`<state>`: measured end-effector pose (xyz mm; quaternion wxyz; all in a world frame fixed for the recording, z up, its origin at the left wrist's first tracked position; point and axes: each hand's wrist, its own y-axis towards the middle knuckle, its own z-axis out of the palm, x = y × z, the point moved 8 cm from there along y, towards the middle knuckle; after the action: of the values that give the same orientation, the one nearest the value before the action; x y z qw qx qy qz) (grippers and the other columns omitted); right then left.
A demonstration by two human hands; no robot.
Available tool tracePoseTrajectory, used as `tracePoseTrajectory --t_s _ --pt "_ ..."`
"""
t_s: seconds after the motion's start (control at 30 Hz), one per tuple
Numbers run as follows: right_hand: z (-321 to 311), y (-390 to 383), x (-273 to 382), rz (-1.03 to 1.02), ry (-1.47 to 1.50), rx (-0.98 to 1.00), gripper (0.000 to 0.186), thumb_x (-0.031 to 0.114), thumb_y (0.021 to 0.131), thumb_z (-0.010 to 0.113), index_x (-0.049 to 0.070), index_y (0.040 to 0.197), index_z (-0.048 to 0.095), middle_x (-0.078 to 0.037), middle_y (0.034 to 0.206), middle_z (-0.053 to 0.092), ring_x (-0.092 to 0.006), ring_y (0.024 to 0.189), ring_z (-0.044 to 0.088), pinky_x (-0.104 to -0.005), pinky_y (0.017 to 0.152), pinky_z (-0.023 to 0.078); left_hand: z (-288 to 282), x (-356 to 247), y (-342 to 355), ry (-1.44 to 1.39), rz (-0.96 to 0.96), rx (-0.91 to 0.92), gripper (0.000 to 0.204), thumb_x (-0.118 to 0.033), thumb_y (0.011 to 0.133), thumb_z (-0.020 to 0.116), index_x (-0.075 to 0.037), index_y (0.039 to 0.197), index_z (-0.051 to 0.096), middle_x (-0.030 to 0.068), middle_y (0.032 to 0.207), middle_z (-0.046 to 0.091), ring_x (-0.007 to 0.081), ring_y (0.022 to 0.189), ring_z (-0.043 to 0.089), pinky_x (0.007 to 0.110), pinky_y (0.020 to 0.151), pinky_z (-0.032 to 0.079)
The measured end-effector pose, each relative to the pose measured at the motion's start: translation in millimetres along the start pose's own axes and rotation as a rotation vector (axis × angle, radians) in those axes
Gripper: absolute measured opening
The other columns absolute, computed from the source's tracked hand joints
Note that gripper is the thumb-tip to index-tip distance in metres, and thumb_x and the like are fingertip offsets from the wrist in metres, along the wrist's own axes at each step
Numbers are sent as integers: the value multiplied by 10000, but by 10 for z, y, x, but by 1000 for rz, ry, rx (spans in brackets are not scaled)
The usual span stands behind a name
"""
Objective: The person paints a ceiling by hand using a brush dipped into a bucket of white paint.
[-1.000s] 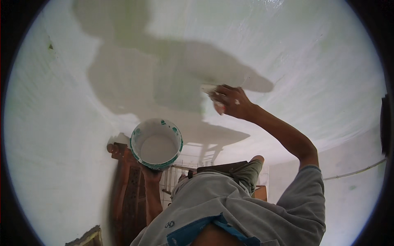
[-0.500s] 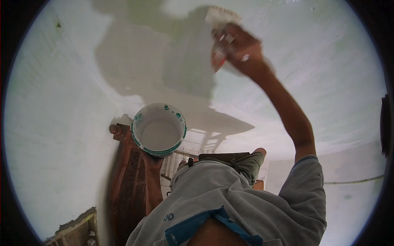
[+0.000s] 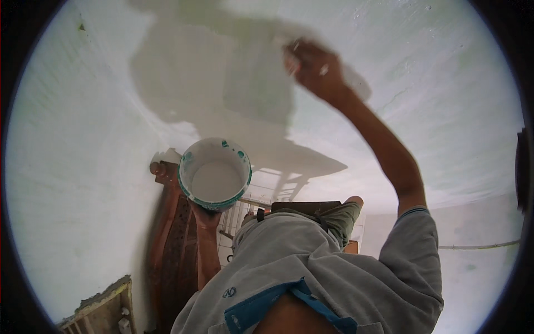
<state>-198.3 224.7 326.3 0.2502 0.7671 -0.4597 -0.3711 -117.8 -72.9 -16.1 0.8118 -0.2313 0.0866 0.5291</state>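
Left hand (image 3: 204, 216) clenched under the white paint bucket (image 3: 215, 173) at centre frame, right hand (image 3: 314, 69) gripping a blurred brush against the wall (image 3: 83, 145) upper centre; darker wet patch done, surrounding wall left.

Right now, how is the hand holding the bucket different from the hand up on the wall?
The left hand sits low, gripping the paint bucket from underneath; the right hand is raised high on an outstretched arm against the white wall. The left hand looks sharp, while the right hand is blurred. The right hand grips something small, too blurred to name. Both are bare.
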Motion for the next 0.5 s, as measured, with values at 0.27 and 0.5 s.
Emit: tracePoseTrajectory --t_s 0.27,0.5 --pt "-1069 295 450 47 374 -421 92 23 797 621 9 888 625 -129 874 650 -217 777 643 -311 667 535 -133 1 172 -50 17 17 723 -640 843 387 -149 1368 317 84 1379 356 303 1255 366 496 1027 329" --pt "7 -398 1507 542 1196 292 73 27 734 670 -1 787 629 -86 829 652 -155 733 629 -277 647 523 -3 -44 292 -26 -41 41 599 -537 902 360 -136 1346 350 83 1327 416 264 1213 416 436 1003 372"
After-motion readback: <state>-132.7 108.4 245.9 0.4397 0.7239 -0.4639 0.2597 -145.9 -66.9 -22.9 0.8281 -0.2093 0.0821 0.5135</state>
